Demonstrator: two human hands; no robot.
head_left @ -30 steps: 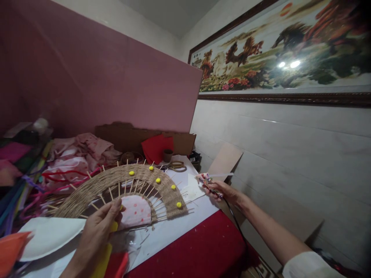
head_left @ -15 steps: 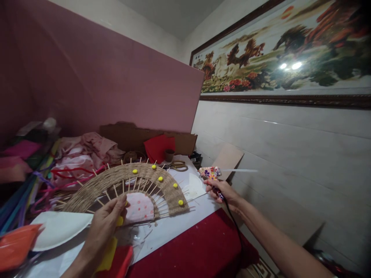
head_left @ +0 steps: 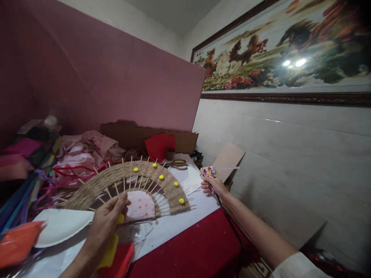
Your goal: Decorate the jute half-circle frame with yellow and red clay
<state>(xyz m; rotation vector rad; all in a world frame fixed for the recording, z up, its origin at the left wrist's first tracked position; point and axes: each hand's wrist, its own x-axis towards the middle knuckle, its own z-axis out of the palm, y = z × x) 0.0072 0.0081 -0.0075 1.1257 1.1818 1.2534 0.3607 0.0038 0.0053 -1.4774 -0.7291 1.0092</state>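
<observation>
A fan-shaped weaving (head_left: 110, 178) of brown twine on thin wooden sticks lies on the table, with several yellow dots (head_left: 161, 177) along its right half. At its inner centre sits a half-round of white cloth (head_left: 141, 205) with pink-red spots. My left hand (head_left: 111, 212) is closed in a pinch in front of the cloth; a bit of yellow, like another dot, shows at the fingertips. To the right of the weaving, my right hand (head_left: 213, 186) is wrapped round a flower-patterned glue gun (head_left: 208, 170). A clear glue stick (head_left: 228, 168) juts from its back, and a black cord hangs below.
Scissors (head_left: 179, 164), a small brown pot (head_left: 169, 153) and red sheets (head_left: 158, 144) lie behind the weaving. Pink cloth (head_left: 95, 143) and coloured pipe cleaners (head_left: 26, 200) are heaped left. A white paper plate (head_left: 62, 227) and an orange packet (head_left: 20, 243) are near front left.
My right hand has moved a little left with the glue gun, and the glue stick now looks shorter behind it. My left hand stays nearly in place.
</observation>
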